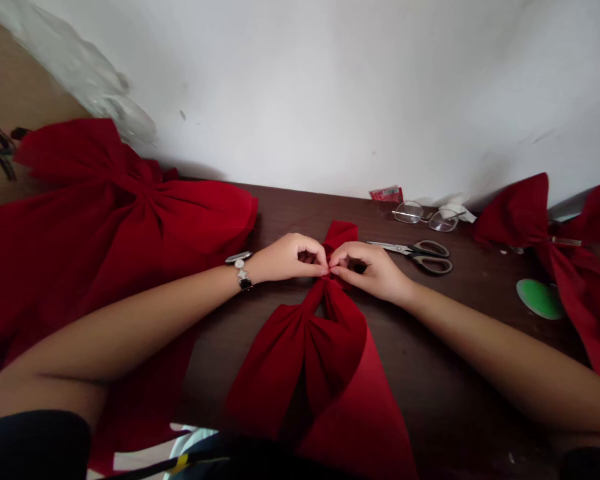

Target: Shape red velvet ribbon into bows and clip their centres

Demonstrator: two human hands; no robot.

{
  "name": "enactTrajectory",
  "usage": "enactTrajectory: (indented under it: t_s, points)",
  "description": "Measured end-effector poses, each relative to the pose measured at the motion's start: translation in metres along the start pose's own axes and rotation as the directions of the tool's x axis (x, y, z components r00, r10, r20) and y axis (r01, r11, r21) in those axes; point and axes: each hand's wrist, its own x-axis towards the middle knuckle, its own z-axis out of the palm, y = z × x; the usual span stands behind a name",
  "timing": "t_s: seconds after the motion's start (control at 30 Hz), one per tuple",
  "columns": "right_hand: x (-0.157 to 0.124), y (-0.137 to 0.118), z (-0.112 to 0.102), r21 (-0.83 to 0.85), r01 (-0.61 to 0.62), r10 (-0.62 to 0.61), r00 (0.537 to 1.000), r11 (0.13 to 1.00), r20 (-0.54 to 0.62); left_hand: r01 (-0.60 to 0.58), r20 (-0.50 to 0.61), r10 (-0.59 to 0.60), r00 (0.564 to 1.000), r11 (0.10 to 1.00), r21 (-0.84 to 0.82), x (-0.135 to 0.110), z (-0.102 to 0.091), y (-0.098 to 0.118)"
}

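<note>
A red fabric bow (330,333) lies in front of me on the dark table, its loops and tails spreading toward my body. My left hand (293,259) pinches the cloth at its narrow middle between thumb and forefinger. From the other side my right hand (367,267) pinches the same spot, so the fingertips of both hands nearly meet. What exactly lies between the fingertips is too small to make out beyond red cloth. A short red piece sticks out beyond the hands. Scissors (417,253) rest just past my right hand, blades pointing left.
Large finished-looking red bows (145,193) are heaped at the left. Another red bow (525,213) lies at the right beside a green disc (540,299). Eyeglasses (425,215) and a small red packet (387,194) sit along the white wall (300,93) behind the table (220,373).
</note>
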Motion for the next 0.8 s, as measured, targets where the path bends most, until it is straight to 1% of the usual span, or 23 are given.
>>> enactTrajectory:
  t_s: [0.07, 0.23, 0.47, 0.57, 0.8]
  points:
    - [0.0001, 0.0003, -0.0005, 0.032, -0.014, 0.014, 1.0, 0.999, 0.006, 0.0, 0.004, 0.0, 1.0, 1.0, -0.002, -0.0001, 0.0001, 0.0004]
    - [0.0004, 0.0016, -0.0011, 0.135, -0.095, 0.088, 0.995, 0.986, 0.052, 0.006, 0.01, -0.006, 1.0, 1.0, -0.004, 0.0007, 0.0, 0.0011]
    - [-0.0003, 0.0024, -0.0019, 0.241, -0.159, 0.144, 0.986, 0.957, 0.079, 0.016, 0.009, -0.016, 1.0, 1.0, -0.013, 0.0009, -0.0003, -0.0006]
    - [-0.0016, 0.0018, -0.0025, 0.256, -0.167, 0.15, 0.985, 0.952, 0.087, 0.016, 0.008, -0.016, 1.0, 1.0, -0.012, 0.0003, -0.0002, -0.0012]
    - [0.0005, 0.0027, -0.0034, 0.234, -0.181, 0.162, 0.982, 0.955, 0.097, 0.011, 0.024, -0.011, 1.0, 1.0, -0.016, -0.0003, -0.0012, -0.001]
